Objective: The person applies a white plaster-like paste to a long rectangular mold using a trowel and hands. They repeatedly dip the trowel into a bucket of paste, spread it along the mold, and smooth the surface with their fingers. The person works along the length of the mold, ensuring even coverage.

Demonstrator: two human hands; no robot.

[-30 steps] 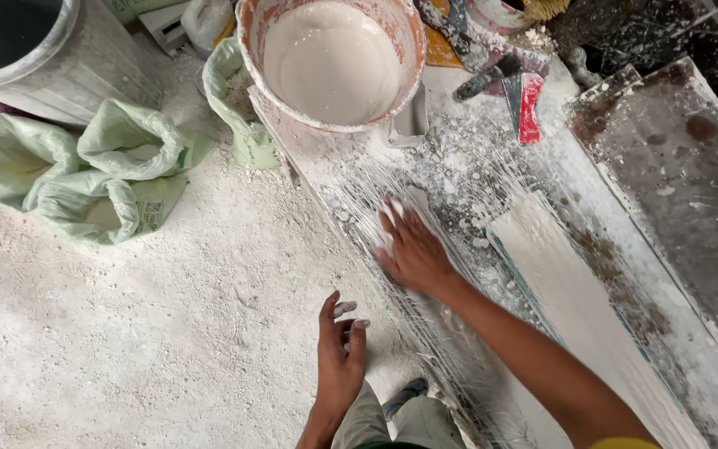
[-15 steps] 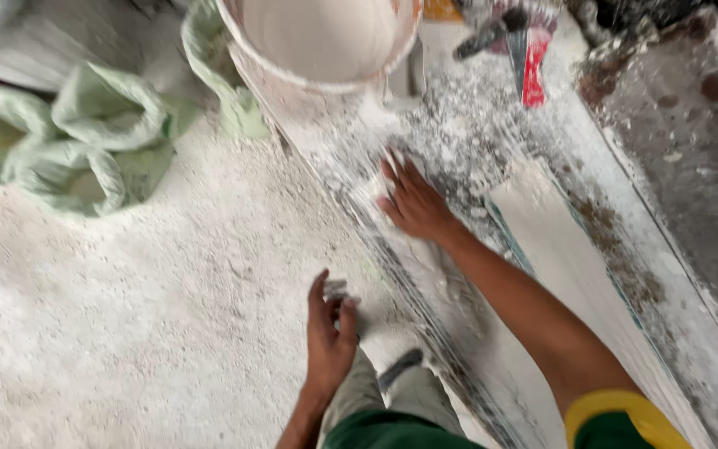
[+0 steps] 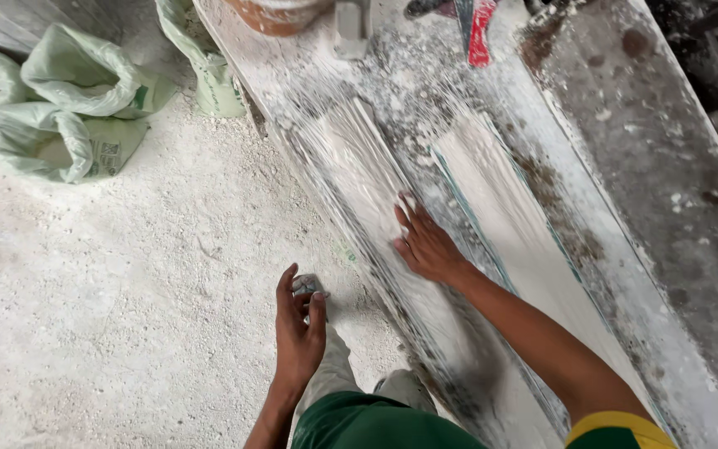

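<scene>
Plaster dust covers everything under me. My right hand (image 3: pixel 425 245) lies flat near the middle of the frame, fingers spread and palm down, pressed on the long white moulding strip (image 3: pixel 359 183) that runs from the upper middle down toward the lower right; it grips nothing. A second, smoother white strip (image 3: pixel 508 216) lies just beside it on the right, both on the dusty desk (image 3: pixel 666 208). My left hand (image 3: pixel 299 328) hangs at lower centre over the floor (image 3: pixel 126 291), fingers loosely curled around something small and pale; what it is I cannot tell. Green-white sacks (image 3: pixel 60 108) slump at the upper left. A red-handled tool (image 3: pixel 477 29) lies at the top edge, near the base of a bucket (image 3: pixel 280 12).
</scene>
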